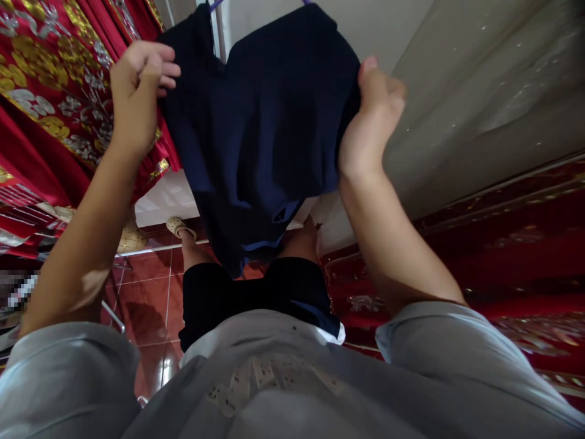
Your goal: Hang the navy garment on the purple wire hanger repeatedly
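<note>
A dark navy shirt (274,116) hangs in front of me on a purple hanger (217,5), of which only small parts show at the top. My left hand (139,85) is at the shirt's upper left edge, with its fingers stretched out and apart in front of the cloth. At the opposite edge, my right hand (375,116) is closed on the side of the shirt; its fingertips are hidden. The lower part of the shirt falls in folds, with a blue strip at the hem.
Red cloth with gold and silver sequins (55,79) hangs on the left. To the right are a translucent sheet (493,91) and red decorated fabric (516,256). Below me lie red floor tiles (146,305), and a beige clog (176,227) is on one foot.
</note>
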Action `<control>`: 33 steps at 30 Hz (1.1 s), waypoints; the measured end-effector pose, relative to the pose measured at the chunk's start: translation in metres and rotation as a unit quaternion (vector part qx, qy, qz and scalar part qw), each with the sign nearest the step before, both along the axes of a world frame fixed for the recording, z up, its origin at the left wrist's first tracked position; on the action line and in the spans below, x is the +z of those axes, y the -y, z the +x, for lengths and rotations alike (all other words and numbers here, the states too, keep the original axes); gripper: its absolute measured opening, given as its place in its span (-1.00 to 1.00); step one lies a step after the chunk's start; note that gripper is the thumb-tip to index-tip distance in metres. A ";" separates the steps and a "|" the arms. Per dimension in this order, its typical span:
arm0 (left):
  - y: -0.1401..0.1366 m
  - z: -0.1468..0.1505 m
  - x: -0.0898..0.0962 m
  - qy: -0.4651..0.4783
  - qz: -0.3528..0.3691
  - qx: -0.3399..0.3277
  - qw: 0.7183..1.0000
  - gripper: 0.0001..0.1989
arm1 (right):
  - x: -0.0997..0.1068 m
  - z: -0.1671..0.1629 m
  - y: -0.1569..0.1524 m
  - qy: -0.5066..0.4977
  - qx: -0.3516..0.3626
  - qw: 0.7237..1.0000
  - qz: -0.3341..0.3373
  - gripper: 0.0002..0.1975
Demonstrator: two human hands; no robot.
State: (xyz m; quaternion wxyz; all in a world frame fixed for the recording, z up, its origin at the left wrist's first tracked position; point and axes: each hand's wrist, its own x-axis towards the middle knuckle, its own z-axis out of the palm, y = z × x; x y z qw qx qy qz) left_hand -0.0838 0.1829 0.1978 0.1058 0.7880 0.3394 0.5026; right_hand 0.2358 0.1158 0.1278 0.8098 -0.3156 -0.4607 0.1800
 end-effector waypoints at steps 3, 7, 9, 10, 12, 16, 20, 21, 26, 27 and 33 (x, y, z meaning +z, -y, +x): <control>0.026 0.017 -0.005 0.094 -0.106 -0.042 0.989 -0.74 | -0.013 -0.019 0.027 0.025 0.035 0.998 0.039 -0.52; 0.066 0.048 0.004 0.198 -0.326 -0.098 0.919 -0.54 | -0.032 -0.049 0.059 0.218 0.139 0.966 0.030 -0.65; 0.084 0.055 0.007 0.239 -0.426 -0.098 0.867 -0.49 | -0.041 -0.060 0.069 0.370 0.243 0.897 0.019 -0.66; 0.092 0.055 0.007 0.251 -0.457 -0.098 0.847 -0.52 | -0.044 -0.063 0.072 0.437 0.289 0.852 0.019 -0.66; 0.106 0.047 0.002 0.244 -0.485 -0.107 0.833 -0.64 | -0.049 -0.065 0.070 0.515 0.328 0.791 0.039 -0.66; 0.124 0.009 -0.010 0.085 -0.482 -0.094 0.867 -0.76 | -0.053 -0.050 0.032 0.450 0.202 0.868 0.047 -0.65; 0.125 -0.025 -0.011 -0.078 -0.415 -0.064 0.904 -0.50 | -0.063 -0.026 -0.012 0.368 0.154 0.912 -0.092 -0.63; 0.122 -0.029 -0.011 -0.098 -0.378 -0.051 0.919 -0.46 | -0.066 -0.021 -0.017 0.358 0.194 0.904 -0.133 -0.62; 0.088 -0.037 -0.022 -0.062 -0.170 0.043 0.983 -0.39 | -0.067 -0.012 -0.025 0.213 0.354 0.883 -0.222 -0.52; 0.079 -0.036 -0.024 -0.045 -0.141 0.052 0.988 -0.37 | -0.061 -0.013 -0.029 0.173 0.348 0.898 -0.208 -0.52; 0.058 -0.018 -0.028 -0.033 0.187 0.130 0.973 -0.40 | 0.000 -0.014 -0.081 0.080 0.206 0.957 -0.188 -0.79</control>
